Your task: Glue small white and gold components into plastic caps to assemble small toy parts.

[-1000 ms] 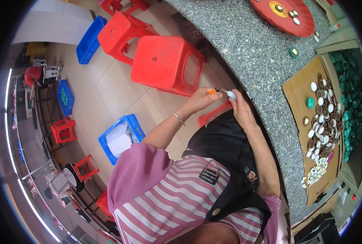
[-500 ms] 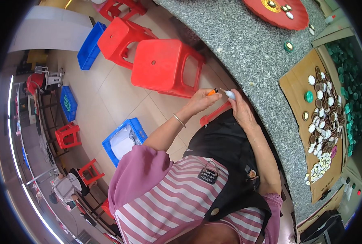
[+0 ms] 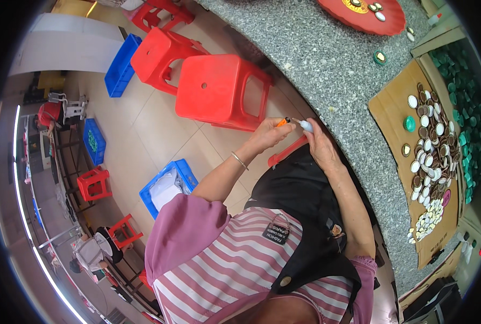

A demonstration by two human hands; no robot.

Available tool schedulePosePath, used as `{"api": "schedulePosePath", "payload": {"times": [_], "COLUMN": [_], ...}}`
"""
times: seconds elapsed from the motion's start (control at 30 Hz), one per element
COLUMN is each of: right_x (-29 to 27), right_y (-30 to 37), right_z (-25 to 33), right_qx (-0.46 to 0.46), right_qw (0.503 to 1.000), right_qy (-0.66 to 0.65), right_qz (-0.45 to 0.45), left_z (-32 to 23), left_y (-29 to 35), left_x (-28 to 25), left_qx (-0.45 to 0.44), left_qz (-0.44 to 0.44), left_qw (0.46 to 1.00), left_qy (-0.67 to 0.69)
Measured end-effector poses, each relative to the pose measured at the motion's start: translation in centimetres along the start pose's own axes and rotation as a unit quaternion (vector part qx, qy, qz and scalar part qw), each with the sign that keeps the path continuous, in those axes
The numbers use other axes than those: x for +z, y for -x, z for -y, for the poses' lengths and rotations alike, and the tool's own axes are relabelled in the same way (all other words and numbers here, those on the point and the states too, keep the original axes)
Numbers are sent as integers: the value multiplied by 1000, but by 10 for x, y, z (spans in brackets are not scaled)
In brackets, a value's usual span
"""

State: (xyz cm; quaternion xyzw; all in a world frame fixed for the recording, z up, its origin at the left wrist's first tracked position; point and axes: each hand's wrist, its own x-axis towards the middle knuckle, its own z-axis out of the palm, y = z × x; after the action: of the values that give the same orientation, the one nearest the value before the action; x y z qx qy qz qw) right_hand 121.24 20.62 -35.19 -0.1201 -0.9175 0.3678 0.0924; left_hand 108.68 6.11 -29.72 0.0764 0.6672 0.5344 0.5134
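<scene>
In front of my body, beside the counter's edge, both hands are raised close together. My left hand [image 3: 270, 135], with a bangle on its wrist, is closed round an orange lighter [image 3: 283, 122] with a black top. My right hand [image 3: 321, 144] grips a small pale squeeze bottle [image 3: 306, 126] with a thin nozzle. The nozzle points at the lighter's top; whether they touch I cannot tell. No flame shows.
On the grey speckled counter [image 3: 327, 70] are a red plate [image 3: 359, 19], a green cap [image 3: 380, 58] and cardboard [image 3: 391, 102] heaped with brown-and-white round pieces. Green caps [image 3: 467, 119] fill a box beyond. Red stools [image 3: 208, 83] and a blue crate [image 3: 184, 173] stand on the floor.
The view has shifted slightly, so the counter and the stools sit a little differently in it. Both hands keep their hold, nearly still.
</scene>
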Motion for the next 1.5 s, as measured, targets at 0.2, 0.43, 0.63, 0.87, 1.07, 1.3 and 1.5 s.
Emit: {"api": "schedulePosePath", "payload": {"times": [0.2,0.43,0.63,0.87,1.07,1.3,1.5], "right_x": [0,-4,-3,-3,-3,-31,-68], "right_y": [2,1,3,3,2,1,27], "right_z": [-3,0,0,1,1,28,79], "right_qx": [9,20,13,11,15,8,40], "right_qw": [1000,1000,1000,1000,1000,998,958], "right_qy": [-2,-8,-12,-9,-23,-57,-277], "right_qz": [2,11,11,3,3,15,60], "left_z": [-1,-2,3,2,0,3,-73], "left_y": [0,1,-1,1,-1,22,63], "left_x": [-3,0,1,1,-6,-27,-42], "left_qx": [-5,-9,-17,-15,-15,-22,177], "left_qz": [5,7,11,7,10,62,41], "left_qw": [1000,1000,1000,1000,1000,998,983], "left_qy": [8,1,-5,11,-4,5,16]}}
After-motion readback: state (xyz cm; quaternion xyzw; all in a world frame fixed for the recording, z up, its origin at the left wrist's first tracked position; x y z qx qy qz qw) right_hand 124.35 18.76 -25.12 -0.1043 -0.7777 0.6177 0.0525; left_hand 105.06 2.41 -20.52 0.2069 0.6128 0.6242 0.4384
